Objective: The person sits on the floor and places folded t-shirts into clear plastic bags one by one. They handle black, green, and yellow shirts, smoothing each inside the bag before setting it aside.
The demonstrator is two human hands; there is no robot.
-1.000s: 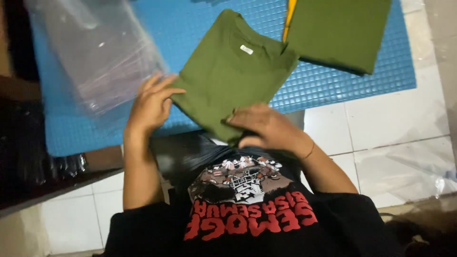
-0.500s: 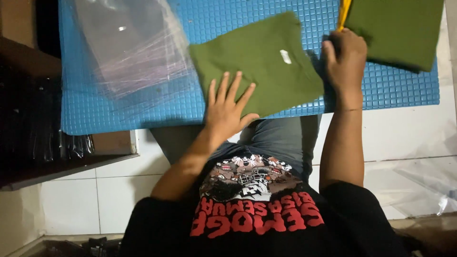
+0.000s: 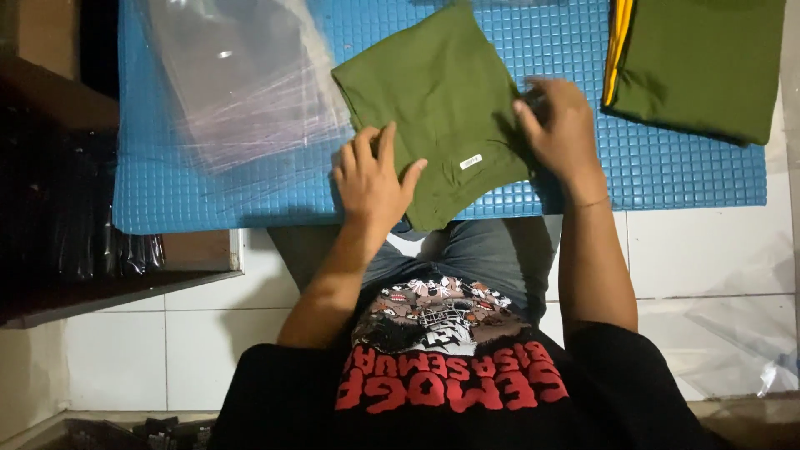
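Folded olive shirt (image 3: 433, 108) flat on blue grid mat (image 3: 667, 179), near edge hanging slightly over mat toward lap. Small white neck label now at 5 o'clock of the shirt, close to body.

Left hand (image 3: 372, 179) at shirt's 7 o'clock: palm down, fingers spread, pressing the cloth rather than clenching it. Probably there to pin the fold so it doesn't spring open. Right hand (image 3: 560, 133) at shirt's 3 o'clock edge, fingers curled over the border; looks like a light pinch on the cloth, but fingertips blurred, so can't confirm a full grasp. Holding opposite sides like this keeps the fold square while it gets turned.

Stack of clear plastic bags (image 3: 242, 79) at 9 o'clock of shirt, top bag's edge just touching or overlapping it. Second olive folded stack (image 3: 704, 62) at 2 o'clock, well apart, yellow strip (image 3: 618, 46) along its left side. Dark shelf unit (image 3: 75, 250) at far 8 o'clock, white tiled floor (image 3: 708, 250) beyond the mat.

Versus half a second ago: shirt rotated, label gone from far right side to near side. Right hand pulled back from the yellow strip onto the shirt. Left hand shifted slightly left, on the cloth then as now.
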